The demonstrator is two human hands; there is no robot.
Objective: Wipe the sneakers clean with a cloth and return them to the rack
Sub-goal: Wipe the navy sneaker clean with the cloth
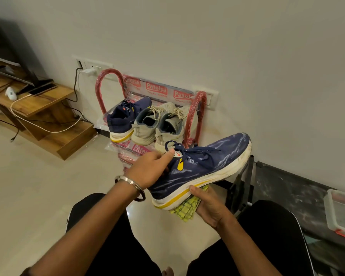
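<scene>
The person sits low before the wall and holds one blue sneaker (203, 166) in the air over the knees, toe pointing to the right and slightly up. The left hand (149, 170) grips it at the collar, thumb lying on the tongue, other fingers going into the opening; I think this is to keep the shoe steady and turn it as needed. The right hand (209, 206) is under the sole, its fingers curled around a folded yellow-green cloth (184, 210) and pressing it against the white and yellow edge of the sole. So the sole side seems to be the part now being wiped. The upper shows pale streaks, maybe wetness or dust; I cannot tell which.

Behind the shoe stands the red rack (110, 84), still in its printed plastic wrapping. On its upper shelf sit the second blue sneaker (124, 120) and a beige pair (157, 124), all with heels toward the person. These three fill most of the shelf, so place for the held shoe looks narrow. At right, near the toe, there is a black frame (242, 184) and a plastic box (342, 212); at left a wooden stand (38, 108) with cables (48, 130).
</scene>
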